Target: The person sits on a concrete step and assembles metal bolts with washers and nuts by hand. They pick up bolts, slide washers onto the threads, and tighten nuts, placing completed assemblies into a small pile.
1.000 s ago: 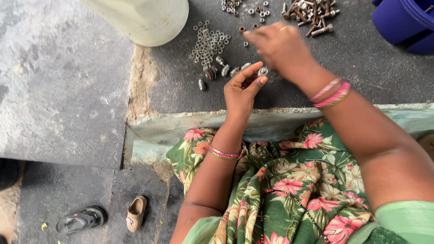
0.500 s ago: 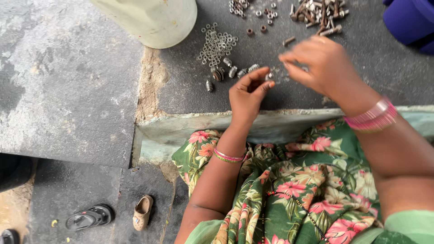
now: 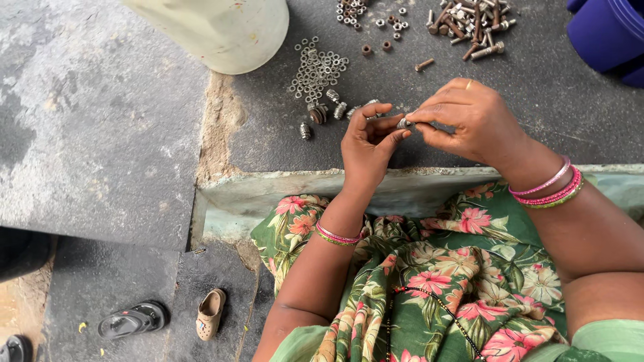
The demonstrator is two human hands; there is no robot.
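Head view, items placed relative to the washer pile [image 3: 316, 67].

1. Left hand [image 3: 367, 144]: below and right of the washer pile, palm up, thumb and forefinger closed on one end of a small metal bolt [image 3: 404, 123]. Pink and green bangles at the wrist.
2. Right hand [image 3: 469, 121]: farther right of the washer pile, fingertips pinched together on the other end of the same bolt; the two hands meet at it. Ring on one finger; stacked pink bangles at the wrist.
3. Small metal bolt: held between both hands, clear of the surface, lower right of the washer pile.
4. Washer pile: loose flat rings on the dark stone counter [image 3: 557, 114].
5. Assembled bolts [image 3: 320, 110]: several short pieces just below the washer pile, lying on the counter.
6. Nuts [image 3: 376, 17]: scattered group above and right of the washer pile.
7. Long bolts [image 3: 469, 23]: rusty heap well to the right of the washer pile, near the top edge.
8. Pale tub [image 3: 221, 30]: just left of the washer pile.
9. Blue container [image 3: 607, 33]: far right, beyond the long bolts.
10. Sandals [image 3: 168, 318]: on the floor, well below and left of the washer pile.
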